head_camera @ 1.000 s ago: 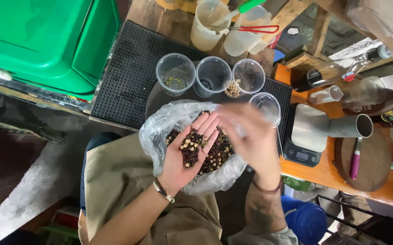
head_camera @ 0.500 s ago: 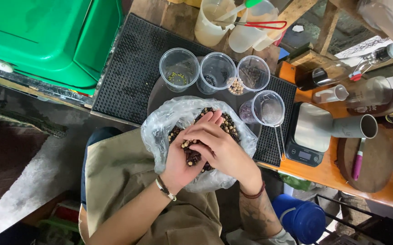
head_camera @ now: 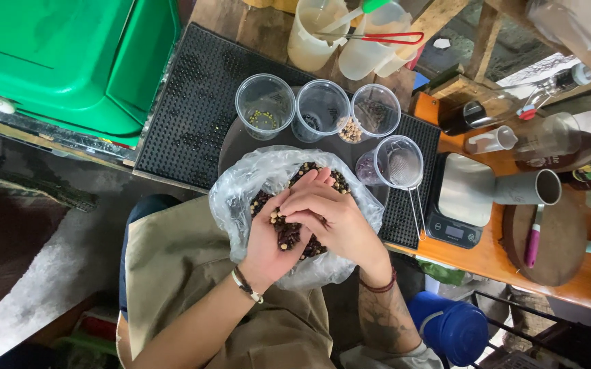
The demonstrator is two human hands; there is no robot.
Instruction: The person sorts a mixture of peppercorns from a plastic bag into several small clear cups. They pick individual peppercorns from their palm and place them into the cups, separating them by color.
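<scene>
since a second ago the right hand (head_camera: 333, 219) has come back from beside the cups and now lies over the left hand (head_camera: 275, 239), fingertips down among the beans (head_camera: 288, 236). the left hand is cupped palm up, holding a heap of dark and pale beans, above an open clear bag (head_camera: 241, 188) that rests on the person's lap against the edge of a black mat (head_camera: 193, 109). more beans lie in the bag just past the fingers. the right hand's fingers are bent and pressed into the heap; whether they pinch a bean i cannot tell. a bracelet sits on each wrist.

on the mat beyond the bag stand three clear cups in a row: the left cup (head_camera: 264, 106) with a few greenish bits, the middle cup (head_camera: 322, 109) with a little dark stuff, the right cup (head_camera: 375, 111) with pale beans at its near rim. a fourth cup (head_camera: 399, 162) stands nearer, just right of the bag. to its right a scale (head_camera: 460, 201) sits on an orange table (head_camera: 486, 256), with a grey tube (head_camera: 527, 188) touching it. a green bin (head_camera: 70, 55) fills the upper left
</scene>
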